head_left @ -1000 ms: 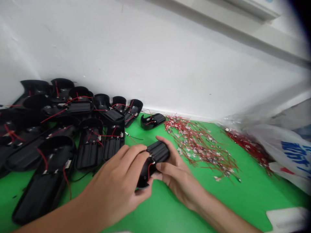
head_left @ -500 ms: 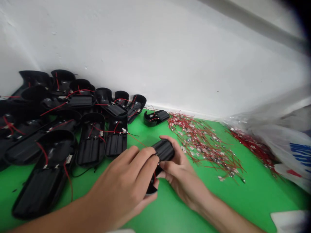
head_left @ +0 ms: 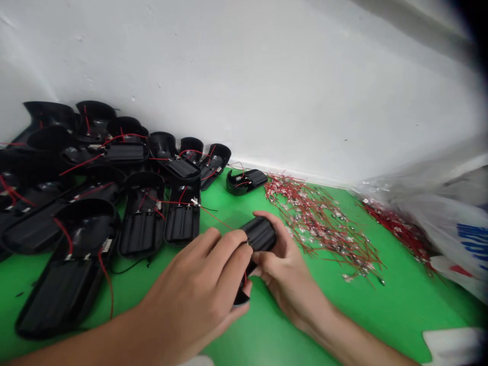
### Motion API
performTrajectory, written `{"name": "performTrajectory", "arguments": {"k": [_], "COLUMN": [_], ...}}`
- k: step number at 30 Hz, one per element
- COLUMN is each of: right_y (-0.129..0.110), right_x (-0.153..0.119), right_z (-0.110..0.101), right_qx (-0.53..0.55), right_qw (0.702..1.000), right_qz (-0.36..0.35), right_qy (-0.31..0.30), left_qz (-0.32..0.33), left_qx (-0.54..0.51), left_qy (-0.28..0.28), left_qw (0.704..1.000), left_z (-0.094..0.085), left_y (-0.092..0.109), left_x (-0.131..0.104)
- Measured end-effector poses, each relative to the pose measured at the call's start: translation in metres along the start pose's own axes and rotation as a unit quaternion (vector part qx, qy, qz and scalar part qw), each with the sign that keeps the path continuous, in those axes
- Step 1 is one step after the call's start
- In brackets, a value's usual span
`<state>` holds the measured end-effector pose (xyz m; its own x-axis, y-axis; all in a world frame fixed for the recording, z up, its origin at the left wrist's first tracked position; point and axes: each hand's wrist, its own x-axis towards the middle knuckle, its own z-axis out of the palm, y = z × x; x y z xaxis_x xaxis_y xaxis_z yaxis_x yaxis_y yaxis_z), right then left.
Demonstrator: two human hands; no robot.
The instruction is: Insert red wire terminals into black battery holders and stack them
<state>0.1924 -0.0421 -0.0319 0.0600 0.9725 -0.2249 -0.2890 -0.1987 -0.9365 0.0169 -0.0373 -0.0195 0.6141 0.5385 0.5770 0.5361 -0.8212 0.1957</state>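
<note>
Between my two hands is a black plastic housing [head_left: 260, 233] with a ribbed battery compartment, held over the green table. My left hand [head_left: 206, 274] wraps its near end, and the fingers cover much of the inside. My right hand [head_left: 284, 262] grips the far end from the right, with the thumb pressed near small metal contacts by the left fingertips. A red wire shows below the fingers, and another runs from the housing to the upper left. What the fingertips pinch inside is hidden.
Several similar black housings [head_left: 144, 226] with red wires crowd the left side. A lone black housing [head_left: 247, 181] lies by the wall. Loose red wires with metal tabs [head_left: 324, 223] spread at right, beside a plastic bag [head_left: 453, 229] and more red wires [head_left: 396, 229].
The view has shifted slightly. Both hands keep their hold on the housing, with the fingertips still at the contacts and almost no visible movement.
</note>
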Motion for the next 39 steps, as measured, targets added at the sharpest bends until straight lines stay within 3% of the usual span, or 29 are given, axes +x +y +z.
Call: {"name": "performTrajectory", "arguments": {"k": [14, 28, 39], "right_y": [0.0028, -0.0018, 0.002], "right_x": [0.0005, 0.0037, 0.0039], "right_z": [0.0009, 0.0002, -0.0017], "right_qx": [0.01, 0.033, 0.042], "right_qw": [1.0, 0.999, 0.999], "right_qz": [-0.009, 0.013, -0.013], "right_qy": [0.024, -0.012, -0.009], "left_qz": [0.009, 0.004, 0.016], "left_qx": [0.002, -0.002, 0.01], "left_qy": [-0.008, -0.024, -0.012], "left_qw": [1.0, 1.0, 1.0], "left_z": [0.0021, -0.0018, 0.0009], "left_y": [0.0001, -0.0081, -0.0036], "left_x": [0.0003, 0.0053, 0.002]}}
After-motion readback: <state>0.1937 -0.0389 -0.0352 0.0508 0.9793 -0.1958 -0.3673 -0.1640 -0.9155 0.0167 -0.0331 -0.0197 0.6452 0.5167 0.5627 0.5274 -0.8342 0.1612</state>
